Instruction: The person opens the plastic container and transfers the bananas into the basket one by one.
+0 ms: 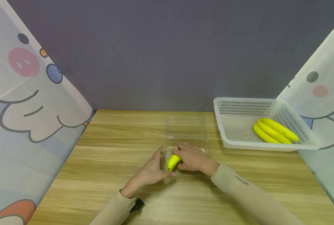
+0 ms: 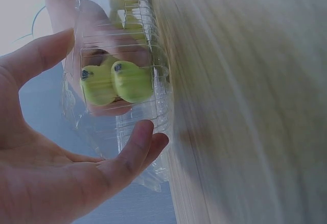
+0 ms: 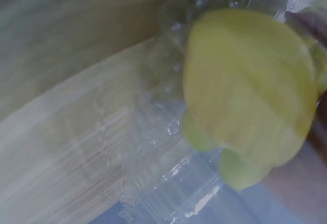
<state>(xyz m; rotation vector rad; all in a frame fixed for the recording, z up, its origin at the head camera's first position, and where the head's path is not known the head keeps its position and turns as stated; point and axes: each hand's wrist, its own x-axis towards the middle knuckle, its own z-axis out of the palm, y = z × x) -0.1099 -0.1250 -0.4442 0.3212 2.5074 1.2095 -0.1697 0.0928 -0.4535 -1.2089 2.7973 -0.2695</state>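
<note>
A clear plastic box lies on the table, its see-through lid folded open toward the back. My right hand grips yellow bananas inside the box. Two greenish banana ends show side by side through the box wall in the left wrist view. My left hand spreads around the box's front left corner, thumb and fingers apart, with the thumb tip at its edge. The right palm hides part of the bananas in the head view; the right wrist view is blurred.
To the right at the back stands a white perforated plastic basket with several bananas in its right side. A grey wall rises behind the wooden table, and printed cartoon panels border both sides.
</note>
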